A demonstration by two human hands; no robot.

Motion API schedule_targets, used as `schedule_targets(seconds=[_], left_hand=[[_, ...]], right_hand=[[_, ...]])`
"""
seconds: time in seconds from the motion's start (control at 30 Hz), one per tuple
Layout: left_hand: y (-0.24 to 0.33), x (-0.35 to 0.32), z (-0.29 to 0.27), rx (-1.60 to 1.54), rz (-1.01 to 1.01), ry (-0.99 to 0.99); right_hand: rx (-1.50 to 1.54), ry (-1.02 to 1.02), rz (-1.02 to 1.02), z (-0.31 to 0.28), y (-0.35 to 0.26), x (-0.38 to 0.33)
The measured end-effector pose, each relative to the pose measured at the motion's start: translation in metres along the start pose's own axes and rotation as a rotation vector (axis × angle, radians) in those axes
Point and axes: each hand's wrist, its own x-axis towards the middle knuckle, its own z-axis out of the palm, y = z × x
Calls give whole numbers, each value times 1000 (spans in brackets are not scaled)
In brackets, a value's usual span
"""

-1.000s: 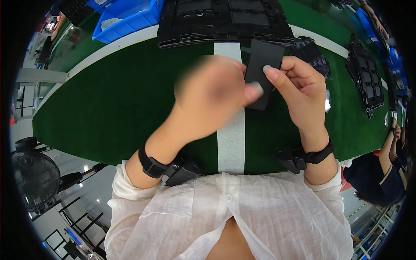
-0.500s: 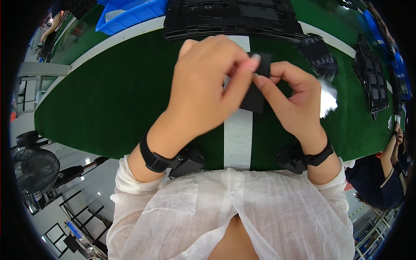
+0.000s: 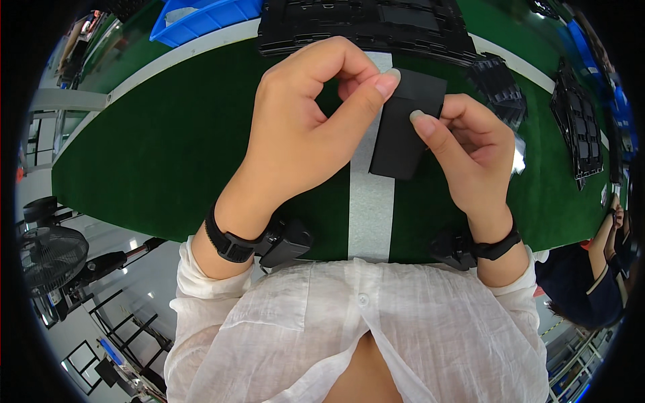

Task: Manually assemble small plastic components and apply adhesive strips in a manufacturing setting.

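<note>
Matt black flat piece point(image 3: 403, 127), smooth, plastic-looking, pinched betw. both hands. Green surface point(image 3: 168, 154): rough, felt-like matt w/ smooth pale stripe point(image 3: 368, 215). Black trays point(image 3: 363, 23): moulded plastic, slight sheen. Blue bin point(image 3: 201, 17): glossy plastic. Thin crinkled white cloth shirt point(image 3: 349, 329).

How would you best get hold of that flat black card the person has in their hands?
Probably by its long side edges, coming in from the right: the black card is thin and flat, and the right hand already pinches it that way, while the left hand grips its top corner.
</note>
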Motion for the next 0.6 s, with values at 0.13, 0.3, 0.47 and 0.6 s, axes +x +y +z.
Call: schedule_targets(seconds=[0.13,0.3,0.47,0.6], left_hand=[[0,0,-1,49,16,-4],[0,1,0,73,35,-3],[0,0,1,87,37,-2],[1,0,6,-50,-87,18]], right_hand=[[48,-14,6,1,-1,0],[109,-19,-8,0,0,-1],[119,-18,3,0,-3,-2],[126,-18,34,-1,-3,-2]])
